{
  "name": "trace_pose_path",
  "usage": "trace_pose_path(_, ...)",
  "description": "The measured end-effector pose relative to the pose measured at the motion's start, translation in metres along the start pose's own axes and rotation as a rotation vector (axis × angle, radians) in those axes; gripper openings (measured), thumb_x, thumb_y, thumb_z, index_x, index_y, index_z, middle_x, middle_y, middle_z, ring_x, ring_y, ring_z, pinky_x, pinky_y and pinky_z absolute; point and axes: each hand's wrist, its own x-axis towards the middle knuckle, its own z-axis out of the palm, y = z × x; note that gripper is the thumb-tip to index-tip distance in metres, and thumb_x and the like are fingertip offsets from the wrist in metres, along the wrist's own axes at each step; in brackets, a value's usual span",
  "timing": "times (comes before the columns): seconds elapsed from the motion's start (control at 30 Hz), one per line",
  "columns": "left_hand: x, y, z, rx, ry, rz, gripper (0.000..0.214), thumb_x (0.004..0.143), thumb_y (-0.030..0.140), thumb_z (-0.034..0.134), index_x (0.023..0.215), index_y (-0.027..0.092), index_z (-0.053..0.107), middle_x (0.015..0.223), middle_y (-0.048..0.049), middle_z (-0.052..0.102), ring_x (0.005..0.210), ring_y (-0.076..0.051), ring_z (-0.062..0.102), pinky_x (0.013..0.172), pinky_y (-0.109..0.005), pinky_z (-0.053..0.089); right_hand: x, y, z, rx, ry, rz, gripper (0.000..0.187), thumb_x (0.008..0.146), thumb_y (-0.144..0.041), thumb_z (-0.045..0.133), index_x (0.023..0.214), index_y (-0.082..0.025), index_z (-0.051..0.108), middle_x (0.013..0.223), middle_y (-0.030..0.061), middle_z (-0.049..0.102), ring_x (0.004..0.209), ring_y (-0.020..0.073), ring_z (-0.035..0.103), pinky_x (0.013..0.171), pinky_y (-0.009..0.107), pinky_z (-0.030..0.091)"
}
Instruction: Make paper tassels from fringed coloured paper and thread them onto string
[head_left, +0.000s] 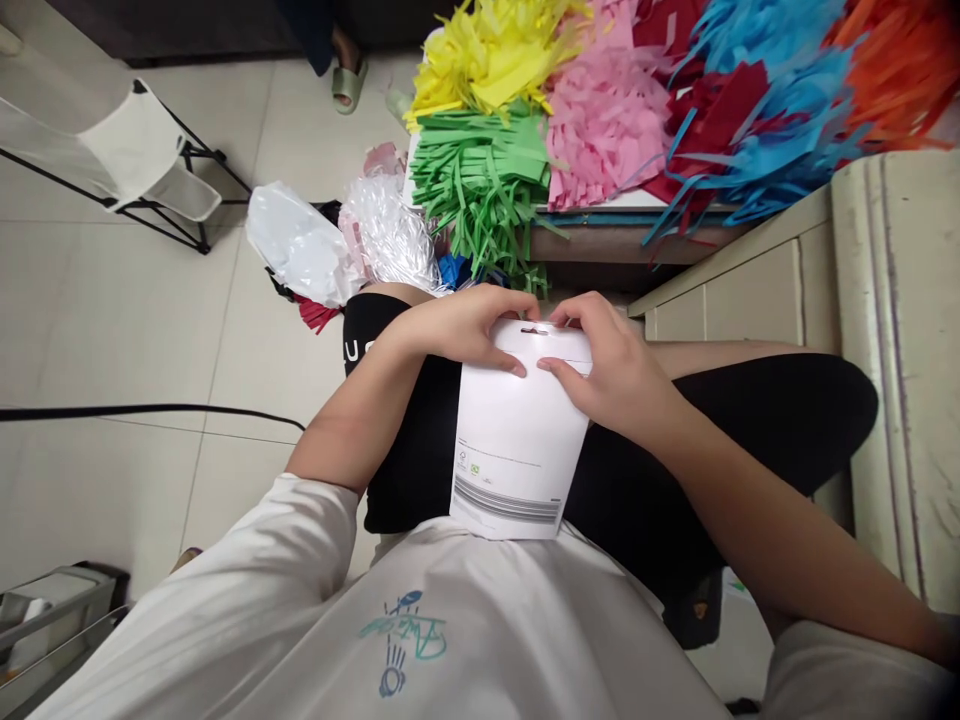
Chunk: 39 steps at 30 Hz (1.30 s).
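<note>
A white paper pouch with small print and a grey striped band near its bottom stands on my lap. Both hands pinch its top edge, where a hang slot shows. My left hand grips the top left corner, thumb on the front face. My right hand grips the top right corner, thumb pressed on the front beside the left thumb. I sit in black shorts and a white shirt.
Piles of fringed paper lie ahead on a low surface: yellow, green, pink, blue, orange. Clear plastic bags lie on the tiled floor. A cream cabinet stands at my right. Someone's sandalled foot is far back.
</note>
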Motion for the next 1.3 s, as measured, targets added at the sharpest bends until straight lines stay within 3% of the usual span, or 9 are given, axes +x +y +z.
trace_pose_path(0.13, 0.004, -0.001, 0.003, -0.028, 0.024, 0.022, 0.044, 0.08, 0.049, 0.09, 0.108, 0.02, 0.071, 0.099, -0.0041, 0.074, 0.086, -0.02, 0.063, 0.077, -0.03, 0.046, 0.003, 0.0, -0.006, 0.08, 0.013, 0.049, 0.032, 0.089, -0.028, 0.081, 0.118, -0.029, 0.066, 0.12, 0.009, 0.074, 0.116, 0.035, 0.071, 0.107, 0.054, 0.06)
trace_pose_path(0.3, 0.005, -0.001, 0.001, -0.087, 0.002, 0.041, 0.047, 0.08, 0.048, 0.092, 0.113, 0.019, 0.076, 0.107, -0.0071, 0.079, 0.092, -0.022, 0.068, 0.083, -0.031, 0.051, 0.009, 0.008, -0.01, 0.272, 0.088, 0.14, 0.024, 0.091, -0.039, 0.085, 0.106, -0.028, 0.07, 0.114, 0.0084, 0.077, 0.111, 0.0327, 0.074, 0.108, 0.054, 0.063)
trace_pose_path(0.4, 0.003, 0.0, -0.002, -0.211, 0.005, 0.04, 0.045, 0.092, 0.052, 0.084, 0.122, 0.018, 0.08, 0.119, -0.0099, 0.083, 0.103, -0.024, 0.075, 0.091, -0.033, 0.056, 0.011, 0.012, -0.005, 0.361, 0.128, 0.211, 0.027, 0.09, -0.039, 0.088, 0.102, -0.028, 0.067, 0.102, 0.006, 0.076, 0.099, 0.0293, 0.075, 0.1, 0.052, 0.066)
trace_pose_path(0.5, 0.001, 0.0, -0.005, -0.286, 0.035, -0.015, 0.041, 0.106, 0.052, 0.07, 0.123, 0.017, 0.083, 0.118, -0.0103, 0.085, 0.104, -0.024, 0.077, 0.092, -0.034, 0.06, 0.01, 0.012, 0.0, 0.349, 0.164, 0.208, 0.033, 0.087, -0.037, 0.09, 0.107, -0.028, 0.066, 0.098, 0.0042, 0.073, 0.096, 0.028, 0.074, 0.095, 0.049, 0.066)
trace_pose_path(0.7, 0.001, -0.001, -0.01, -0.251, 0.01, -0.019, 0.031, 0.098, 0.04, 0.081, 0.12, 0.017, 0.087, 0.111, -0.0093, 0.087, 0.1, -0.023, 0.079, 0.092, -0.034, 0.063, 0.008, 0.012, 0.002, 0.318, 0.143, 0.182, 0.041, 0.086, -0.035, 0.091, 0.117, -0.029, 0.064, 0.094, 0.0015, 0.071, 0.088, 0.0255, 0.073, 0.093, 0.047, 0.066)
trace_pose_path(0.8, 0.001, -0.001, -0.01, -0.249, 0.01, -0.004, 0.03, 0.099, 0.037, 0.081, 0.12, 0.017, 0.087, 0.111, -0.0091, 0.087, 0.099, -0.023, 0.08, 0.092, -0.033, 0.064, 0.008, 0.01, 0.0, 0.295, 0.15, 0.169, 0.036, 0.089, -0.037, 0.09, 0.114, -0.029, 0.066, 0.102, 0.0039, 0.073, 0.097, 0.0284, 0.075, 0.098, 0.051, 0.066)
trace_pose_path(0.97, 0.001, -0.002, -0.01, -0.259, 0.023, 0.004, 0.028, 0.098, 0.035, 0.081, 0.119, 0.017, 0.087, 0.111, -0.0099, 0.088, 0.099, -0.023, 0.08, 0.089, -0.032, 0.063, 0.005, -0.009, -0.011, 0.214, 0.215, 0.072, 0.015, 0.099, -0.039, 0.083, 0.096, -0.028, 0.073, 0.137, 0.0126, 0.071, 0.137, 0.0394, 0.069, 0.12, 0.064, 0.059)
trace_pose_path(1.17, 0.001, 0.0, -0.009, -0.246, 0.033, 0.007, 0.026, 0.095, 0.029, 0.081, 0.118, 0.019, 0.087, 0.116, -0.0089, 0.088, 0.105, -0.025, 0.081, 0.092, -0.034, 0.064, 0.004, -0.019, -0.011, 0.132, -0.031, 0.052, 0.011, 0.099, -0.032, 0.079, 0.09, -0.028, 0.076, 0.16, 0.0091, 0.065, 0.161, 0.0449, 0.051, 0.137, 0.076, 0.037)
trace_pose_path(1.3, 0.001, 0.0, -0.008, -0.235, 0.04, 0.002, 0.026, 0.095, 0.028, 0.08, 0.119, 0.019, 0.087, 0.112, -0.008, 0.088, 0.103, -0.024, 0.08, 0.094, -0.035, 0.063, 0.005, -0.014, -0.006, 0.078, -0.086, 0.066, 0.012, 0.099, -0.028, 0.074, 0.087, -0.025, 0.073, 0.162, 0.0092, 0.064, 0.161, 0.0437, 0.051, 0.137, 0.074, 0.036)
